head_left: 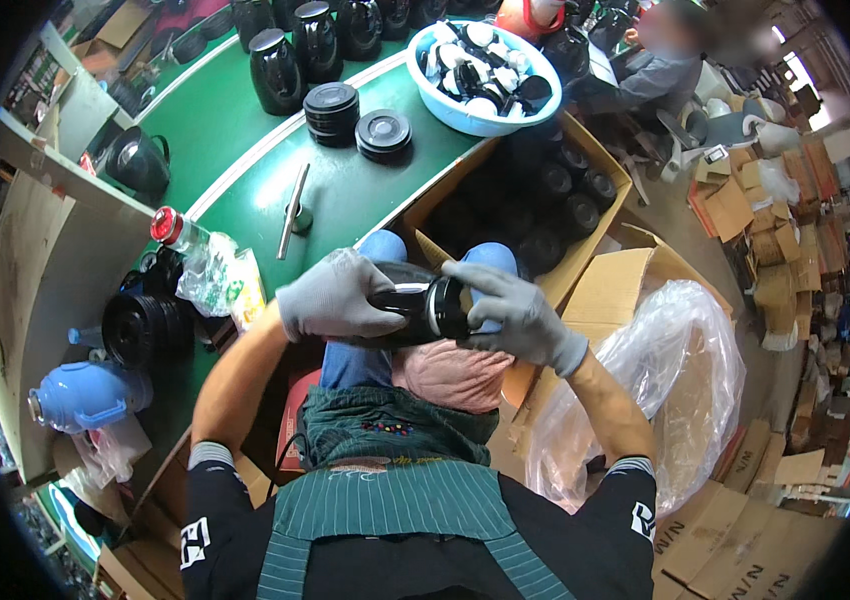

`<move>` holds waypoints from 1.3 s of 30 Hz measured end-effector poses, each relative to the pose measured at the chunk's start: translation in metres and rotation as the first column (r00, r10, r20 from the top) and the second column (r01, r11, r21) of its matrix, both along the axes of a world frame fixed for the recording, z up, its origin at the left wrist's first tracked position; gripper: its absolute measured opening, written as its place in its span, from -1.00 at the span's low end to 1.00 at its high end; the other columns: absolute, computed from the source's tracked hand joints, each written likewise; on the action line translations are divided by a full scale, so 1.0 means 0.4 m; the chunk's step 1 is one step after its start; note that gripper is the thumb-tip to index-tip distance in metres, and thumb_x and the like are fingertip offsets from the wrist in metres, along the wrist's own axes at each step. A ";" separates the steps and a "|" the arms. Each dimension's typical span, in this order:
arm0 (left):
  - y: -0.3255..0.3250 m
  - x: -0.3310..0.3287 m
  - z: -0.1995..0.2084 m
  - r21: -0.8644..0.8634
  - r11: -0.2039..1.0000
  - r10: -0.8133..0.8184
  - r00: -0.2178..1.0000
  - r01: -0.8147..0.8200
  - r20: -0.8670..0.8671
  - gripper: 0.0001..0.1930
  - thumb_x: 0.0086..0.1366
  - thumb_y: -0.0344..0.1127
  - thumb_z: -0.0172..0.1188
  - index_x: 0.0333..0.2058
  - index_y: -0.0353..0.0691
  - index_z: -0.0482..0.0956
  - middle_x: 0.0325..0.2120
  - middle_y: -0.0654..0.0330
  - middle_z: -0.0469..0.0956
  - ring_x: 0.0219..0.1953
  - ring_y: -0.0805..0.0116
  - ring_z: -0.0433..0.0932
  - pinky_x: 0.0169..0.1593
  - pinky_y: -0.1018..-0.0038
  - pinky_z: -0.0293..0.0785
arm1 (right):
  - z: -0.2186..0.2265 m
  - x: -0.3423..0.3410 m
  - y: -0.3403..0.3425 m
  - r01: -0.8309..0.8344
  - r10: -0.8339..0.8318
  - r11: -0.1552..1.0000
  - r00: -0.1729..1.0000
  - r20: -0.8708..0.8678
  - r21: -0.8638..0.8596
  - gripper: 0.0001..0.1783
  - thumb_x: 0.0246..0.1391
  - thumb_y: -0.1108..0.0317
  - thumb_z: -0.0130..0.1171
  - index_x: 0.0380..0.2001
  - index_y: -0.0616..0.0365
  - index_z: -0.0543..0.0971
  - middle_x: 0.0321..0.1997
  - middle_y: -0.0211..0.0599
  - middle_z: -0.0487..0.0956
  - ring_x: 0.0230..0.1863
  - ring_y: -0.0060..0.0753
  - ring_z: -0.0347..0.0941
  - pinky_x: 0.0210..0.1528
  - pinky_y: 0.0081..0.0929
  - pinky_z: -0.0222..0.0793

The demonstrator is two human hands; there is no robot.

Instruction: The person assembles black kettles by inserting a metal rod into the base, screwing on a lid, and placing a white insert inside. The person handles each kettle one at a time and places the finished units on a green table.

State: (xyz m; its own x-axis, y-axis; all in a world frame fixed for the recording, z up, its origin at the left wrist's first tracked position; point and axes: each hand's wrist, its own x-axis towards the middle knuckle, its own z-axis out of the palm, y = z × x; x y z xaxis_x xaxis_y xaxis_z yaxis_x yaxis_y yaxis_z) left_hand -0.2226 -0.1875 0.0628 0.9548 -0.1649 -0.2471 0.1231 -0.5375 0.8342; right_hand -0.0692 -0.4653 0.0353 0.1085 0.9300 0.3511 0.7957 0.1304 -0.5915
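A glossy black vacuum jug (409, 302) lies on its side above my lap, with a pale ring near its right end. My gloved left hand (340, 297) is wrapped round the body of the jug. At the other end, the fingers of my gloved right hand (517, 316) close round the black cap (453, 308). Beyond my hands, on the green bench (245, 195), lie a metal T-handled tool (294, 212) and two stacks of round black discs (331, 112).
More black jugs (275, 75) stand at the bench's back. A light-blue basin (485, 122) holds black and white caps. Right of my knees are a carton (600, 215) of black parts and one with a clear plastic bag (690, 385). A blue jug (95, 395) sits left.
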 end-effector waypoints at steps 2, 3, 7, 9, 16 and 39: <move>0.026 0.023 0.033 -0.035 0.994 -0.113 0.949 0.107 -0.293 -0.67 0.28 -0.16 0.48 -0.47 -0.35 0.72 -0.66 0.34 0.58 -0.57 0.58 0.51 -0.46 0.46 0.44 | -0.009 -0.032 0.006 -0.147 0.143 0.989 0.982 0.120 0.025 -0.67 -0.06 0.39 0.57 -0.47 0.13 0.51 0.44 0.07 0.52 0.37 0.18 0.54 0.29 -0.17 0.60; 0.040 0.035 0.033 -0.077 0.987 -0.163 0.885 0.144 -0.436 -0.67 0.30 -0.15 0.48 -0.46 -0.34 0.72 -0.64 0.37 0.60 -0.56 0.59 0.52 -0.47 0.47 0.44 | -0.014 -0.047 0.011 -0.218 0.206 0.975 0.958 0.198 0.039 -0.70 -0.02 0.41 0.52 -0.48 0.15 0.51 0.43 0.06 0.53 0.37 0.17 0.54 0.27 -0.19 0.62; 0.066 0.023 -0.049 -0.242 0.953 -0.295 0.761 0.185 -0.579 -0.70 0.31 -0.12 0.45 -0.52 -0.18 0.73 -0.67 0.41 0.55 -0.61 0.59 0.48 -0.53 0.53 0.35 | -0.018 -0.140 0.002 -0.187 0.186 0.982 0.978 0.092 0.002 -0.21 0.12 0.40 0.31 0.47 0.03 0.44 0.42 -0.08 0.52 0.23 -0.06 0.65 0.03 -0.35 0.72; 0.074 0.010 -0.081 -0.303 0.945 -0.293 0.723 0.122 -0.625 -0.68 0.31 -0.16 0.44 -0.58 -0.18 0.68 -0.71 0.41 0.47 -0.67 0.59 0.42 -0.59 0.54 0.29 | -0.049 -0.137 -0.003 -0.275 0.272 0.961 0.945 0.184 -0.008 -0.15 0.13 0.30 0.37 0.49 0.17 0.38 0.44 0.03 0.45 0.25 -0.03 0.60 0.29 -0.24 0.59; 0.029 -0.057 -0.031 -0.190 0.971 -0.215 0.864 0.142 -0.455 -0.66 0.28 -0.10 0.42 -0.57 -0.20 0.69 -0.70 0.33 0.53 -0.66 0.47 0.50 -0.56 0.46 0.39 | -0.055 -0.111 0.011 -0.390 0.376 0.921 0.864 0.335 -0.029 -0.65 0.07 0.43 0.44 -0.04 0.11 0.67 0.46 0.00 0.49 0.23 0.01 0.66 0.08 -0.29 0.69; -0.065 -0.120 -0.080 0.387 0.857 0.041 0.793 -0.341 0.608 -0.66 0.16 -0.16 0.46 -0.62 -0.14 0.52 -0.64 0.04 0.50 -0.56 -0.06 0.57 -0.47 0.08 0.43 | -0.098 -0.158 0.095 0.486 -0.526 0.839 0.840 0.136 0.244 0.08 0.27 -0.30 0.27 0.57 0.25 0.21 0.36 0.21 0.48 0.26 0.32 0.53 0.28 -0.01 0.50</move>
State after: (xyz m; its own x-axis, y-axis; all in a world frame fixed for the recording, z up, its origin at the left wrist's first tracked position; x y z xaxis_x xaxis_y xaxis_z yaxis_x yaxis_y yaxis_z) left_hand -0.2705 -0.2137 0.0308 0.9380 0.0246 0.3458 -0.1409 -0.8843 0.4451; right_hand -0.1325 -0.4274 -0.0039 0.4582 0.6748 0.5786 0.8748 -0.2270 -0.4281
